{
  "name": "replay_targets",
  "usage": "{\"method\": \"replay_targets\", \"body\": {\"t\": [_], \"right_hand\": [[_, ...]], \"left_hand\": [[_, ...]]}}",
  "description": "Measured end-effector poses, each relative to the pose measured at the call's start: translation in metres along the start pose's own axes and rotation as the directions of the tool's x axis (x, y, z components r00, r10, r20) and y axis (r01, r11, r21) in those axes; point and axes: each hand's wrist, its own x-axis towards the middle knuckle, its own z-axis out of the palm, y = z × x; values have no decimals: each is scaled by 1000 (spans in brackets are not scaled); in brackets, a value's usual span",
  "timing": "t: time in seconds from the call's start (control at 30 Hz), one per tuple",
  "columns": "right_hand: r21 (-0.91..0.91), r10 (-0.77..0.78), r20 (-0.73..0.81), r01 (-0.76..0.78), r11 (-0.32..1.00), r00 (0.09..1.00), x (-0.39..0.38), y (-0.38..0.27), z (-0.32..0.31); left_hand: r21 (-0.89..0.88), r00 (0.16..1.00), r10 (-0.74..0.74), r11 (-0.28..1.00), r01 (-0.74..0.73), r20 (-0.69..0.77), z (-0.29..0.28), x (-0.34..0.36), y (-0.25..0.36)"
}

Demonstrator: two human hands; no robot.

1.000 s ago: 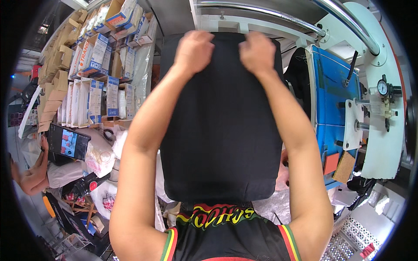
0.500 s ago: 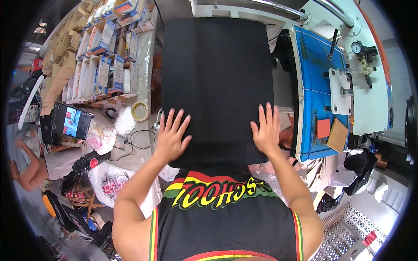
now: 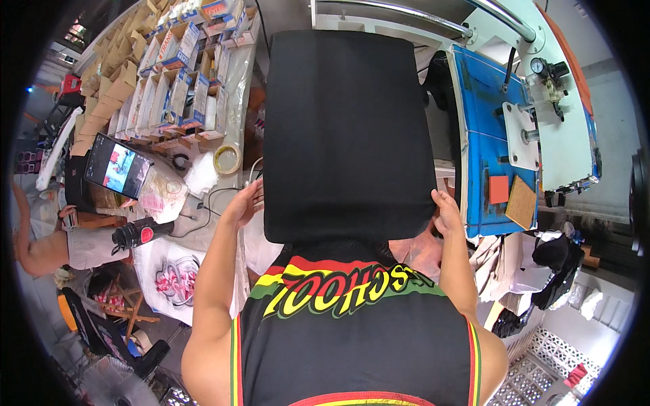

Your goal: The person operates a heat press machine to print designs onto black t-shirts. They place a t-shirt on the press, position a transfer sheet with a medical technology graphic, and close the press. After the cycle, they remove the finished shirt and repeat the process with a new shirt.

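A black cloth-covered board [image 3: 349, 128] lies squarely in front of me, just beyond my black jersey with red, yellow and green trim. My left hand [image 3: 248, 201] is beside the board's lower left edge, its fingers loosely bent and apart at the side. At the lower right edge is my right hand [image 3: 445, 211], thumb raised against the cloth and the other fingers mostly hidden. To the right of the board stands a blue press plate [image 3: 477, 142] on a white frame [image 3: 562, 162], with a red pad [image 3: 498, 189] and a brown pad [image 3: 521, 203] on it.
Rows of cardboard boxes [image 3: 108, 91] fill the back left. Below them are a screen [image 3: 116, 169], a tape roll [image 3: 228, 159], cables and a black bottle-like object [image 3: 135, 235]. Another person's arm [image 3: 24, 243] is at far left. Chrome rails [image 3: 514, 20] run along the back.
My hands have come down from the board's far end, across its top, to its lower side edges. Their spread fingers have since bent and moved off the top surface.
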Motion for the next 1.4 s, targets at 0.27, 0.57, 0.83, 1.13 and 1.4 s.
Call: {"method": "replay_targets", "body": {"t": [0.27, 0.57, 0.83, 1.13, 1.4], "right_hand": [[-1, -1, -74, 1, 1000, 997, 1, 15, -25], [98, -79, -130, 92, 991, 988, -13, 11, -8], [39, -21, -94, 25, 999, 995, 2, 32, -26], [-11, 38, -108, -40, 999, 993, -9, 37, -21], [103, -10, -16, 12, 995, 1000, -4, 41, -20]], "left_hand": [[87, 960, 267, 958, -274, 78, -47, 11, -16], [76, 964, 223, 969, -235, 141, -26, -24, -9], [193, 969, 233, 950, -244, 82, -46, -17, -34], [8, 965, 230, 973, -232, 130, -51, -22, -44], [-83, 951, 291, 956, -283, 109, -27, -28, -40]]}}
